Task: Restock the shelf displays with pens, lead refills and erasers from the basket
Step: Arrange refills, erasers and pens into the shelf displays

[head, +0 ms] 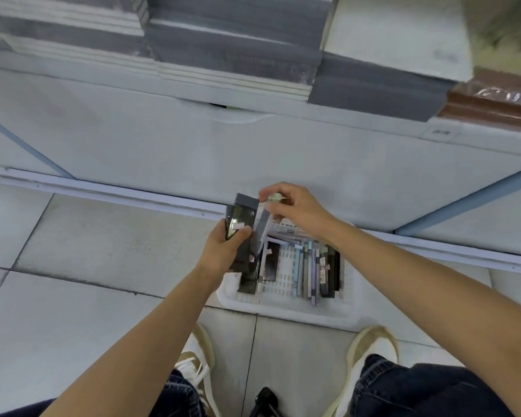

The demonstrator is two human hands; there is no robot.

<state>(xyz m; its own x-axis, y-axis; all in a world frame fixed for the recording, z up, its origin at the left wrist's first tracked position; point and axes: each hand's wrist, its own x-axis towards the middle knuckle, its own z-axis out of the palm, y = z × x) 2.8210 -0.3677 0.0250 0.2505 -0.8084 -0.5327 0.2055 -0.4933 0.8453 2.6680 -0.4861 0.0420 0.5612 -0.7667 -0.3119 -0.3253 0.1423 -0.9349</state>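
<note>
Dark flat stationery packets [242,216] held above the white plastic basket [283,310] on the tiled floor [103,236]
Probably light, stiff and glossy-slippery, best held by the long edges; the left hand [223,251] has its fingers clenched round the stack, and just right of it the right hand [301,210] pinches a small pale item [273,197], too blurred to name

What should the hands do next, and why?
Probably tuck the small pale item that the right hand pinches against the dark packs gripped in the left hand. Both hands are close together above the basket, which still holds pens, so gathering everything into one hand would likely free the other for more picking.
</note>
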